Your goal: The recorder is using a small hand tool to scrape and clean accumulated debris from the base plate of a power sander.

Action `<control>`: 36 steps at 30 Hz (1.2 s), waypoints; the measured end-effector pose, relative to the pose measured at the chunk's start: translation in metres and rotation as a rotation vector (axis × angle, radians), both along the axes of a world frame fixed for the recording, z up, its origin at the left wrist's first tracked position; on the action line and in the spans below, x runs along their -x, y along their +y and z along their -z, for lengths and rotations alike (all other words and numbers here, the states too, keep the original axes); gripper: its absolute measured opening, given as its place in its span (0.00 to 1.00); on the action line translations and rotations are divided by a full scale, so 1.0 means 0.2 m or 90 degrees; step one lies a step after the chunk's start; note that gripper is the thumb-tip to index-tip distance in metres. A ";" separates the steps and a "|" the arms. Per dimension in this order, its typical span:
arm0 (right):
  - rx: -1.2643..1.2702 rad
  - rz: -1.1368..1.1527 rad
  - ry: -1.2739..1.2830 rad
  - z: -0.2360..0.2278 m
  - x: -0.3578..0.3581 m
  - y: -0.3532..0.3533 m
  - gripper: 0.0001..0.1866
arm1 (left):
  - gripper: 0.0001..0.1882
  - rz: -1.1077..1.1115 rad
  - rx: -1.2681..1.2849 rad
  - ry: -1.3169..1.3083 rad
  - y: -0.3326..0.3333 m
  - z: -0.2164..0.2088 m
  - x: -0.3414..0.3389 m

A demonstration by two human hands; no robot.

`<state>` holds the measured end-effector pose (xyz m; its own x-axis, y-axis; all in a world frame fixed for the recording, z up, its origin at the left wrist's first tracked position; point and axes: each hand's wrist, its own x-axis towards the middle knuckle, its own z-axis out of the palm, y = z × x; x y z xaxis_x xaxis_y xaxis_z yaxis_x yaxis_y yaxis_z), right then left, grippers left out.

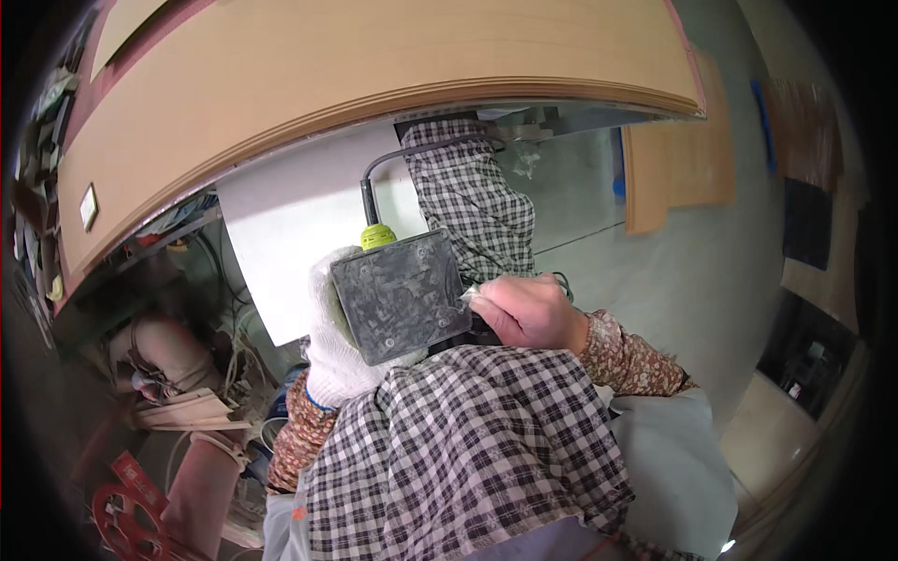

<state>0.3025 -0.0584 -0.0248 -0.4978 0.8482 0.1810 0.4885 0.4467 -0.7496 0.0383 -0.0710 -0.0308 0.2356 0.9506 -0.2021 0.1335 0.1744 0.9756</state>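
An electric sheet sander is turned so that its dark, dust-marked rectangular pad faces up, with small screws showing near the corners. My left hand, in a white knit glove, is wrapped round its body from the left. A yellow-green collar joins the sander to its dark cord. At the pad's right edge my bare right hand pinches a small pale scrap, whose kind I cannot make out. The sander's underside is hidden by the pad and glove.
Stacked brown boards lie ahead, the cord reaching toward their edge. Below them are a white panel and checkered cloth. Pipes and a red wheel stand lower left. More boards sit on the floor at right.
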 end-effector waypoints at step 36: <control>0.057 0.173 0.076 0.08 0.04 -0.10 0.16 | 0.50 -0.125 -0.082 -0.080 -0.06 0.14 -0.11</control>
<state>0.2949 -0.0792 -0.0407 -0.2296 0.9627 0.1433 0.4874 0.2412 -0.8392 0.0611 -0.0823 -0.0584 0.0594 0.9966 -0.0576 -0.0150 0.0586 0.9982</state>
